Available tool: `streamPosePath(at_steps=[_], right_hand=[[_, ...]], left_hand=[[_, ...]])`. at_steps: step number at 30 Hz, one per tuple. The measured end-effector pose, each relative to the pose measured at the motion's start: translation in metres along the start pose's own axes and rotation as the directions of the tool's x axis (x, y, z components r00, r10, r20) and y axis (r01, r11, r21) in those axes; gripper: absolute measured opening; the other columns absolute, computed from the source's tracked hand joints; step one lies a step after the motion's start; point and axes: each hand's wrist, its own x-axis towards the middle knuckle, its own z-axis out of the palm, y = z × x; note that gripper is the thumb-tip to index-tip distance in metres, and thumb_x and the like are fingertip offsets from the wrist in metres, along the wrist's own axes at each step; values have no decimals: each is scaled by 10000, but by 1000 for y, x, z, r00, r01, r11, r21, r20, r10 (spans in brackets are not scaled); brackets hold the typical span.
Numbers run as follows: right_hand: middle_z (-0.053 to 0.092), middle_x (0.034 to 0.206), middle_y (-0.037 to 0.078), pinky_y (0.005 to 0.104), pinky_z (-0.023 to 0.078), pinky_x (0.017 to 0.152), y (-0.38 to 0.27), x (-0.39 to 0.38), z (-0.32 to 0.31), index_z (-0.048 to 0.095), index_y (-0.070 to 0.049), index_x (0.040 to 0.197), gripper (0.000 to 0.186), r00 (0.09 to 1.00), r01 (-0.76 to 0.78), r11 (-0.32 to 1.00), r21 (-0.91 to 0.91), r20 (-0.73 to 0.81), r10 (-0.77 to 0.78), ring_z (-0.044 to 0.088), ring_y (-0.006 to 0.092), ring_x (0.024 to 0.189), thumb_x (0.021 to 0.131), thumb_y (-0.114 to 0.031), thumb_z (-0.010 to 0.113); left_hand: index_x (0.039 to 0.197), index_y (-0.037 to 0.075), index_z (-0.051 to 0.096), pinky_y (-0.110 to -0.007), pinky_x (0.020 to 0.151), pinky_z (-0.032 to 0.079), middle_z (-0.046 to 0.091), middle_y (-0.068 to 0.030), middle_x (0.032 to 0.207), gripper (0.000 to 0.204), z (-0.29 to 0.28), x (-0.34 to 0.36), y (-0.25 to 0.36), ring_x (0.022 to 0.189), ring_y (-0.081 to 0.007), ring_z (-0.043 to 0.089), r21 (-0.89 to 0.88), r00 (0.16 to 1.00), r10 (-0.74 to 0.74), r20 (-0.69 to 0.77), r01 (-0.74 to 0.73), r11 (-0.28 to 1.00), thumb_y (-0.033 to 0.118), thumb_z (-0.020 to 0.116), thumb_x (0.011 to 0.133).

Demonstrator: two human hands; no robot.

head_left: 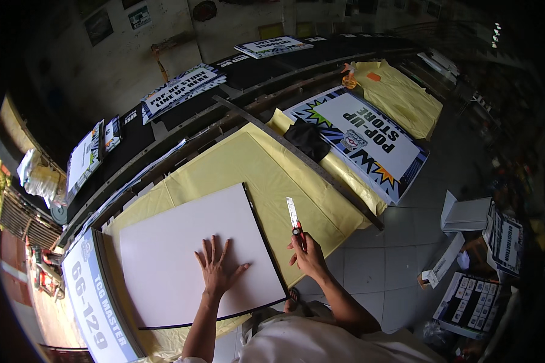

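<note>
A large white board (175,260) with dark edges lies on yellow sheeting (218,160) spread over the work table. Flat on the board's right half rests my left hand (217,269), its fingers spread and nothing in them. My right hand (307,254) is closed round a red-and-black utility knife (294,221). The knife's long silver blade is extended and points away from me, above the yellow sheeting just right of the board's edge. Blade and board are apart.
A long metal straightedge (297,158) crosses the table beyond the board. Beside it are a black cloth (309,140) and a printed sign board (363,136). An orange spray bottle (349,77) stands at the back. At the left lies a blue-grey printed board (100,296). Boxes (466,212) sit on the floor, right.
</note>
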Motion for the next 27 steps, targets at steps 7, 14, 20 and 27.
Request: streamPosePath(at_steps=[7, 14, 20, 27], right_hand=[[698, 871, 75, 282, 489, 471, -1, 0, -6, 597, 3, 1146, 372, 998, 57, 997, -58, -38, -59, 642, 139, 521, 1098, -356, 515], [726, 823, 76, 317, 526, 506, -7, -10, -10, 550, -40, 1315, 335, 998, 63, 992, -110, -11, -65, 674, 166, 526, 1086, -285, 540], [733, 942, 155, 370, 586, 634, -13, -22, -19, 271, -156, 1629, 648, 986, 125, 959, -253, -78, -149, 729, 263, 716, 1056, -183, 571], [707, 1134, 231, 430, 574, 856, -27, 2, 9, 394, -101, 1581, 584, 972, 228, 873, -432, 41, -233, 721, 365, 991, 1031, -137, 587]], left_hand=[[1599, 203, 399, -721, 1196, 11, 141, -223, 1711, 986, 9, 27, 10, 1577, -470, 27, -24, 997, -73, -12, 73, 997, 756, 666, 828], [1612, 195, 369, -719, 1197, 11, 132, -225, 1712, 1003, 10, 44, 2, 1574, -477, 11, -7, 991, -131, -16, 130, 991, 769, 644, 836], [1606, 184, 380, -755, 1177, 47, 156, -237, 1699, 1016, 16, 52, -4, 1568, -484, 41, 32, 996, -79, -37, 80, 996, 810, 597, 835], [1581, 127, 412, -773, 1167, 31, 156, -271, 1687, 1017, 14, 71, -3, 1563, -510, 12, 70, 995, -50, -83, 56, 996, 768, 645, 826]])
